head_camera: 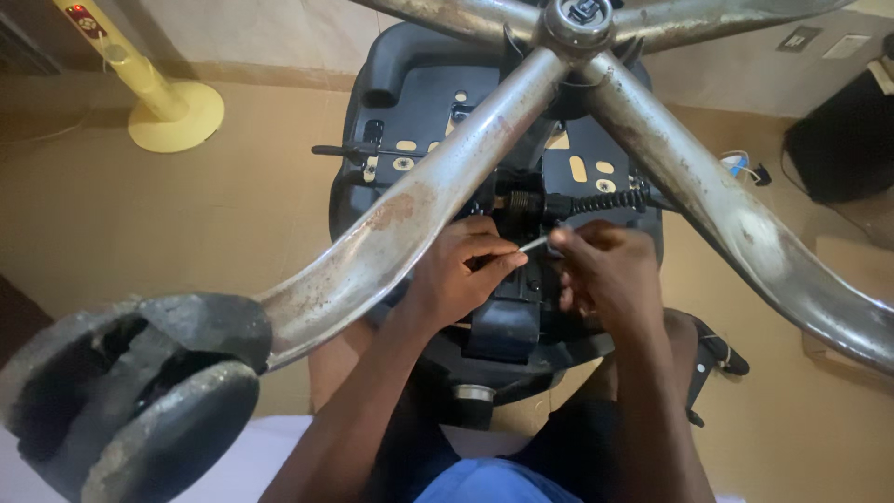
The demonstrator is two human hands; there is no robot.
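Note:
An office chair lies upside down in front of me, its black seat underside (419,121) facing up. The worn metal star base (438,186) reaches toward the camera, with a black caster wheel (130,391) at the near left. Both hands work under the base at the black tilt mechanism (507,317). My left hand (461,275) pinches one end of a thin light-coloured metal pin (535,244). My right hand (601,270) grips its other end with closed fingers. A black coil spring (610,200) sits just above the right hand.
A yellow fan stand base (175,114) stands on the tan floor at the back left. A black box-shaped object (847,140) sits at the back right, with a small blue-and-white item (738,164) beside it. A wall socket (799,38) is on the far wall.

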